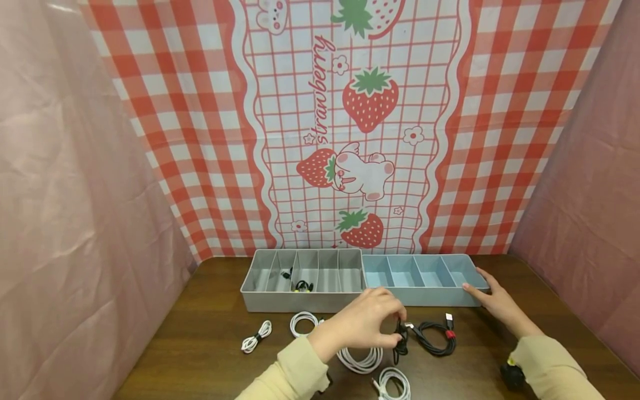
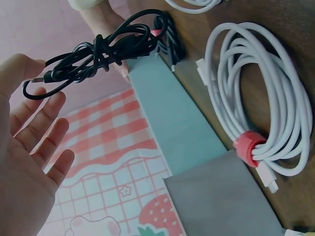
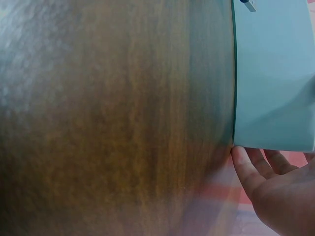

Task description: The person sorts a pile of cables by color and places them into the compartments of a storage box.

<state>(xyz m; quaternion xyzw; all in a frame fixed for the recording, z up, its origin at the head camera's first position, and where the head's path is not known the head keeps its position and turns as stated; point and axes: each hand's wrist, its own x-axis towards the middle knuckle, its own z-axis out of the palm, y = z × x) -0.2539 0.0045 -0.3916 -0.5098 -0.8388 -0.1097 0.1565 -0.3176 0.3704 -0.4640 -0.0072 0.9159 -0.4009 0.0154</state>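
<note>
My left hand (image 1: 367,319) is raised in front of the boxes, pinching a bundled black cable (image 2: 106,54) between thumb and forefinger. Its other fingers spread out, away from the cable. My right hand (image 1: 497,297) grips the right front corner of a light blue divided box (image 1: 425,297), thumb at the front rim and fingers against the end wall (image 3: 275,149). Joined to its left is a grey divided box (image 1: 295,303), where black cables (image 1: 302,286) lie in two compartments. All four blue compartments look bare.
On the brown table, a small white cable (image 1: 256,336) lies left. Coiled white cables (image 1: 360,364) lie under and beside my left arm, another white coil (image 1: 394,384) at the front. A black cable with a red strap (image 1: 437,340) sits before the blue box. A black bundle (image 1: 511,375) lies by my right sleeve.
</note>
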